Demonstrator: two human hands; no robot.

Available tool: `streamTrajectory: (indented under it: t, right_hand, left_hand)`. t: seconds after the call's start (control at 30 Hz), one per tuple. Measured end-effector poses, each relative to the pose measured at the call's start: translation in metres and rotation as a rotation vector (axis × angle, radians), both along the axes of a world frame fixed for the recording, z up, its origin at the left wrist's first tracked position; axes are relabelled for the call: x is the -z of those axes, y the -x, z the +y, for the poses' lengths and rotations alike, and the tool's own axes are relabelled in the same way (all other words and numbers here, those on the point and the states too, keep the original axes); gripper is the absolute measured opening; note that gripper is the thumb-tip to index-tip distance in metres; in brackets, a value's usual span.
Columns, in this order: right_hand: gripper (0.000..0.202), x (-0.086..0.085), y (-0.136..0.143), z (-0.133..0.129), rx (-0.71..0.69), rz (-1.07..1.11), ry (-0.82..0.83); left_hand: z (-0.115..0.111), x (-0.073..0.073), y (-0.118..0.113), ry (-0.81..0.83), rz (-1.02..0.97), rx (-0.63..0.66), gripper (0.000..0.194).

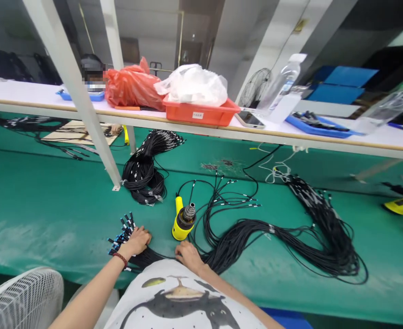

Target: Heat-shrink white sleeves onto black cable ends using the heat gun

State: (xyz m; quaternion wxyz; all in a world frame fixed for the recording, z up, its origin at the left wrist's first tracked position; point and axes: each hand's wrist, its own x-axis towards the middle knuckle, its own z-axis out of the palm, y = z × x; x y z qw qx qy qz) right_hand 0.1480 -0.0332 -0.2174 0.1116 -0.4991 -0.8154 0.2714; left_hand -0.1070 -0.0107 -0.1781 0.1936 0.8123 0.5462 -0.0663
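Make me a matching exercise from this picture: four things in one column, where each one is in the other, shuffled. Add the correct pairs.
Things:
1. Left hand
2. Yellow heat gun
3. White plastic bag
4. Phone

Places:
A. In the red tray
B. Flat on the shelf
C. On the black cables, near blue-marked ends
D. Standing on the green mat

Pairs: 1-C, 2-D, 3-A, 4-B

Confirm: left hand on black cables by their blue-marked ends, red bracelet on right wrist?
Wrong wrist: head view shows the red bracelet on the wrist of the left hand. The rest stands: that hand is on the black cables by their blue-marked ends.
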Motion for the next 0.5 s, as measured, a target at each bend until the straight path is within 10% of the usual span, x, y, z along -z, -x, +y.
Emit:
streamTrajectory:
  t: [0.3,0.5]
  right_hand:
    - [0.014,-0.002,-0.007,-0.003,-0.067,0.044,0.074]
    - [0.029,-0.037,-0.024,-0.017,-0.028,0.237,0.054]
  left_hand:
    - [-0.006,-0.005,-0.005,-0.044,-0.008,0.059,0.021]
    - [-0.018,-0.061,-0.018,-0.102,-0.089,0.092,0.022]
